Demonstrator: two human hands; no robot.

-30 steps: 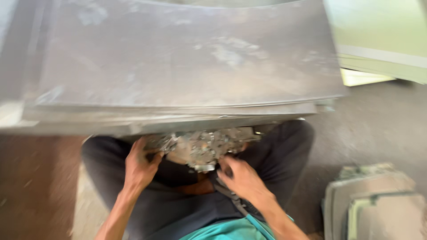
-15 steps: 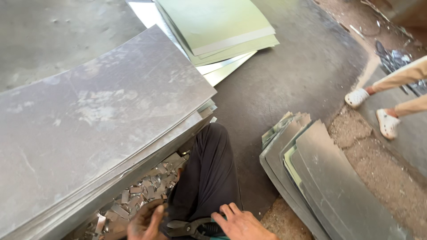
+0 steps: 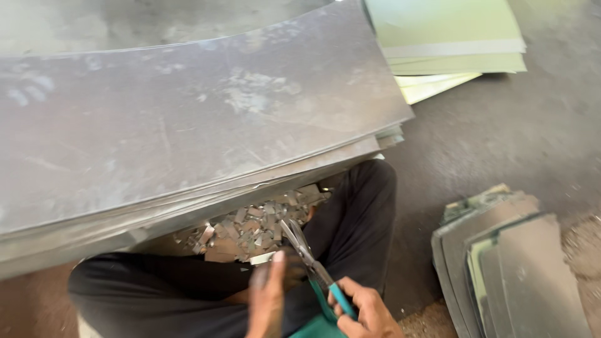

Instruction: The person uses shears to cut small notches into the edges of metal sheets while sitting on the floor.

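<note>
Head camera, looking down at a person seated cross-legged on the floor in dark trousers. At six o'clock the right hand [image 3: 366,310] has its grip closed on the teal handles of metal snips [image 3: 310,260], whose blades point toward eleven o'clock at a heap of small metal offcuts [image 3: 250,228] in the lap. Just beside it, toward seven o'clock, the left hand [image 3: 268,297] is raised with fingers loosely extended; I cannot tell whether it holds anything (it is blurred). A broad stack of grey metal sheets [image 3: 188,125] fills the upper left, overhanging the knees. Pale green sheets [image 3: 444,37] lie at one o'clock; curved grey pieces [image 3: 513,263] lean at four o'clock.

A risk, as I judge it: the left fingers sit near the blades and sharp offcuts, so a slip could cut them.

Half a second ago the view tilted further right, showing another person's feet; now it centres on the lap and the snips show fully.
</note>
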